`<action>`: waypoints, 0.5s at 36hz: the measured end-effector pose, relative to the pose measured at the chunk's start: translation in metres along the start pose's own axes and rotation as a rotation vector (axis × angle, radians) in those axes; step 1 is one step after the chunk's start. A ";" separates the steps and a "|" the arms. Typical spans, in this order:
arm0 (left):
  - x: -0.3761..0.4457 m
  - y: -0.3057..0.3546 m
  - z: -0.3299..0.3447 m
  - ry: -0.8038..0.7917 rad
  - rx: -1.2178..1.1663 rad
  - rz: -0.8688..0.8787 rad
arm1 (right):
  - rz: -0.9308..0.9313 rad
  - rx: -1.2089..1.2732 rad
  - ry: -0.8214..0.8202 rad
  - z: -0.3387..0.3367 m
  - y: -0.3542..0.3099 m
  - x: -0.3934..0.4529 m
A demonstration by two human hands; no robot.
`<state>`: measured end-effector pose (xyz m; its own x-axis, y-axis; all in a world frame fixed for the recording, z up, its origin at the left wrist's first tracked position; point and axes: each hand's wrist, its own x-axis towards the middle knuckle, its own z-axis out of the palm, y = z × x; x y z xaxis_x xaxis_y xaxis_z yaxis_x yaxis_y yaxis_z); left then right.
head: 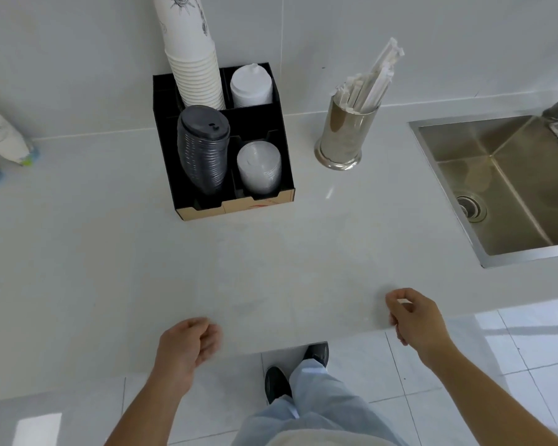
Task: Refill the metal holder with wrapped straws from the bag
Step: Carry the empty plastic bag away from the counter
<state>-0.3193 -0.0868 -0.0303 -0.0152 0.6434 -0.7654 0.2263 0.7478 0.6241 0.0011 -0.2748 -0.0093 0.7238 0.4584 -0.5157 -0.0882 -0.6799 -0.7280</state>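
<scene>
A shiny metal holder stands on the white counter near the back wall, right of centre. Several paper-wrapped straws stick out of it, leaning to the right. No bag of straws is in view. My left hand hovers at the counter's front edge with fingers curled and nothing in it. My right hand is over the front edge further right, fingers loosely curled, also holding nothing. Both hands are far in front of the holder.
A black cardboard organiser left of the holder holds stacked paper cups, black lids and two stacks of pale lids. A steel sink is set into the counter at right. Sleeved cups lie at far left.
</scene>
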 end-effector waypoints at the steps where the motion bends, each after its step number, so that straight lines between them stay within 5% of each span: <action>1: 0.001 0.000 -0.004 0.013 0.005 0.010 | -0.021 -0.029 0.000 0.004 -0.001 0.002; 9: 0.008 0.008 -0.030 0.139 0.207 0.146 | -0.142 -0.184 0.017 0.035 -0.008 0.010; 12: 0.003 0.014 -0.032 0.208 0.456 0.254 | -0.173 -0.308 0.017 0.037 -0.006 0.012; 18: 0.000 0.011 -0.024 0.245 0.903 0.681 | -0.383 -0.614 0.107 0.035 -0.003 0.006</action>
<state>-0.3407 -0.0747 -0.0198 0.2118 0.9564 -0.2010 0.8720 -0.0920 0.4807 -0.0186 -0.2501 -0.0261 0.6928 0.6910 -0.2063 0.5611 -0.6962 -0.4477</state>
